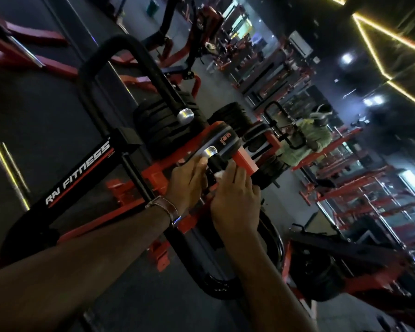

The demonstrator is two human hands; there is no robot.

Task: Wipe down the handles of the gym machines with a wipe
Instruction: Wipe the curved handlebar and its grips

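My right hand curls round a small white wipe, soft and light, best bunched under the fingertips, pressing it on the stiff black machine handle while my left hand rests alongside, fingers straight, holding nothing.

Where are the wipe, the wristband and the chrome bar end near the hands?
wipe (219,174), head view, white bit showing by the right hand's fingertips.
wristband (164,208), head view, strap across the left wrist.
chrome bar end (210,152), head view, shiny round cap.
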